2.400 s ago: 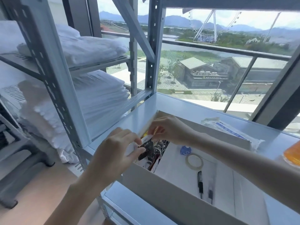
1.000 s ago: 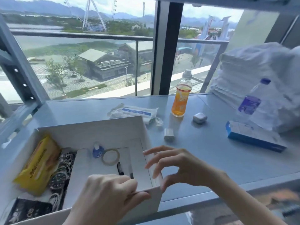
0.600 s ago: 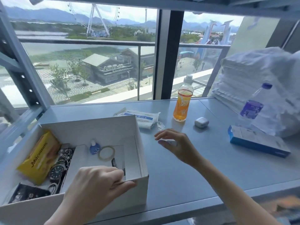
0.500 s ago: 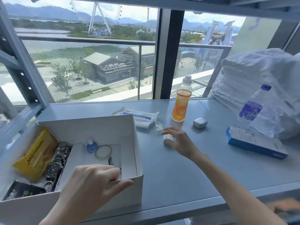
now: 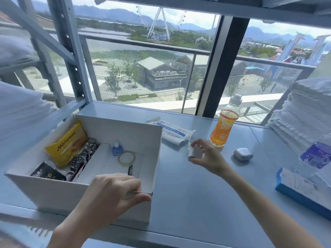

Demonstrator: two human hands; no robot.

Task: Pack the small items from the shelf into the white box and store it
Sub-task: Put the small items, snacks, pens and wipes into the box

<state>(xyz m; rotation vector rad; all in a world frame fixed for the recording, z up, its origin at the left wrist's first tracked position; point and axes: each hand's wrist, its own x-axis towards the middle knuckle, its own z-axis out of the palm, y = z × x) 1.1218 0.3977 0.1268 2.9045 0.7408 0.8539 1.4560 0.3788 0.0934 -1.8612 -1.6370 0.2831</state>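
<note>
Walls of the white box [image 5: 44,190] are seen plain and upright, its top open, with a yellow packet [image 5: 66,144], a watch [image 5: 78,161], a small blue bottle [image 5: 116,149], a tape ring [image 5: 126,158] and a pen [image 5: 130,170] laid inside. Its near right rim is gripped by the left hand [image 5: 114,192], while a small pale block [image 5: 195,152] is pinched by the right hand [image 5: 208,159] near the box's right wall, over the shelf [image 5: 188,197]

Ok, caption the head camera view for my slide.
Left hand grips the rim of the white box; right hand pinches a small white cube beside it.
</note>
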